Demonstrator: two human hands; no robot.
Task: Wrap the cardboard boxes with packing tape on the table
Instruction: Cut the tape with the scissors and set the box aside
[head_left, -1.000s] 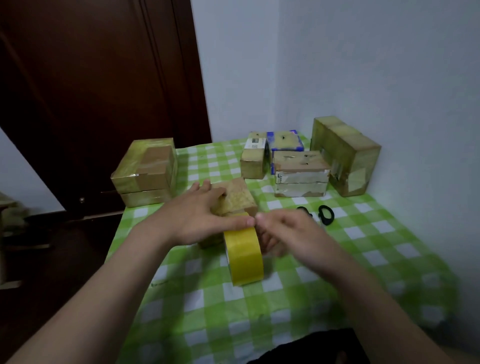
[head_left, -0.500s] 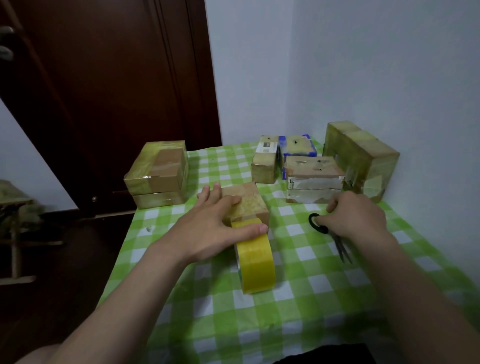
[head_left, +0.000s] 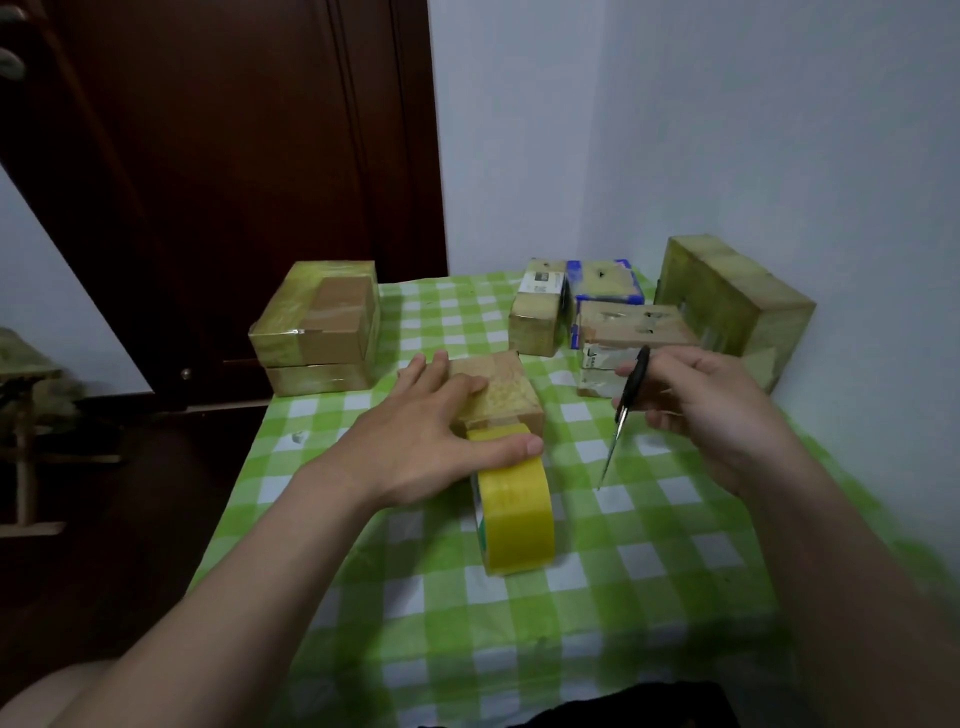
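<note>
A small cardboard box (head_left: 501, 397) lies in the middle of the green checked table (head_left: 649, 561). My left hand (head_left: 431, 441) rests flat on its top, fingers spread, thumb pressing the tape end at the box's near edge. A yellow packing tape roll (head_left: 514, 512) stands on edge just in front of the box, its strip running up to the box. My right hand (head_left: 701, 410) holds black-handled scissors (head_left: 626, 410) above the table to the right of the box, blades pointing down toward the cloth.
Taped boxes stand around: a stacked pair (head_left: 322, 330) at the back left, three small ones (head_left: 582, 306) at the back centre, a large one (head_left: 727, 306) against the right wall. A dark wooden door (head_left: 234, 156) is behind the table's left edge.
My right hand left the tape roll, reached right to the scissors on the table, and has lifted them into the air. My left hand stayed on the box and tape.
</note>
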